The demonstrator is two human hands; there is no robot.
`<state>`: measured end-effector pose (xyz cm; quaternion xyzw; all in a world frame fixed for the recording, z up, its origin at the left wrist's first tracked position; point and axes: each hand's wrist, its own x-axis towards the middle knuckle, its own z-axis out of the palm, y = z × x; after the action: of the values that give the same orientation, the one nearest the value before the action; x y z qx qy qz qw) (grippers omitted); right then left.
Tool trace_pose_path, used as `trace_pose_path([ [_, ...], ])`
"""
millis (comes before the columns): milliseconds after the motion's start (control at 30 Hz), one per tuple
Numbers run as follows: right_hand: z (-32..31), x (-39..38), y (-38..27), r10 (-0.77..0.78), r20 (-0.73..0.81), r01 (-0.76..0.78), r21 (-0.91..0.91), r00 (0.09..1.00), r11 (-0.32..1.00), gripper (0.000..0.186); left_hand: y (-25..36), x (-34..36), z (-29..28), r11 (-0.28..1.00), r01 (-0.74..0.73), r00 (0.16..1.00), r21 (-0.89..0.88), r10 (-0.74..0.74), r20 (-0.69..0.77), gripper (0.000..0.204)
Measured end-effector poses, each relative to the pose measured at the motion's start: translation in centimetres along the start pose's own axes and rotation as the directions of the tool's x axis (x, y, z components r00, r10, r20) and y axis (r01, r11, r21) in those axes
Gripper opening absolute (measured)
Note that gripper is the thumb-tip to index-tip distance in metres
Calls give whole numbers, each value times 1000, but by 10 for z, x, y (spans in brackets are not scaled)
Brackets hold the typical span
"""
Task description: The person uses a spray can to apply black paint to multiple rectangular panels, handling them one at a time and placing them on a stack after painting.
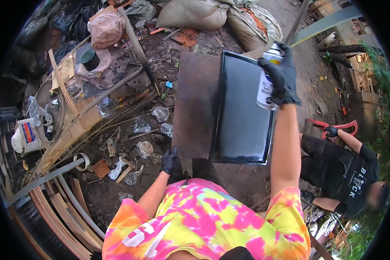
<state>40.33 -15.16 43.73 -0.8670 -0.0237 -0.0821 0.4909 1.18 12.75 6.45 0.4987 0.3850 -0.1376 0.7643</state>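
The right black-gloved grip [284, 76] encloses a white cylindrical spray can [265, 92]; the glossy black rectangular panel [245, 117] on the brown flat surface [193, 104] lies left and near of it, long axis near-to-far. The left black-gloved grip [170, 160], farther off, is at the surface's near-left corner, closure unclear.

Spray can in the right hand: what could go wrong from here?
The spray can, held in the right hand and seen across the right edge of the black panel, might slip and mark the glossy surface. If it sprays, drift could reach the co-worker off to the right. Loose plastic scraps lying to the left might blow onto the panel and stick if it is wet, which I cannot tell.
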Motion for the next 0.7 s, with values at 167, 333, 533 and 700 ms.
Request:
trace_pose_path([
  [167, -53, -67, -5, 79, 64, -87, 126, 995, 988, 70, 9, 9, -3, 1000, -16, 1000, -11, 15, -6, 38],
  [333, -77, -165, -12, 81, 226, -95, 52, 971, 994, 71, 31, 23, -9, 997, -69, 998, 17, 69, -10, 40],
  [533, -58, -263, -33, 120, 368, -16, -273, 922, 962, 62, 68, 26, -5, 999, -15, 999, -35, 14, -45, 39],
  [700, -48, -276, -33, 207, 426, -31, -384, 881, 923, 61, 76, 24, -3, 998, 4, 1000, 70, -3, -14, 55],
])
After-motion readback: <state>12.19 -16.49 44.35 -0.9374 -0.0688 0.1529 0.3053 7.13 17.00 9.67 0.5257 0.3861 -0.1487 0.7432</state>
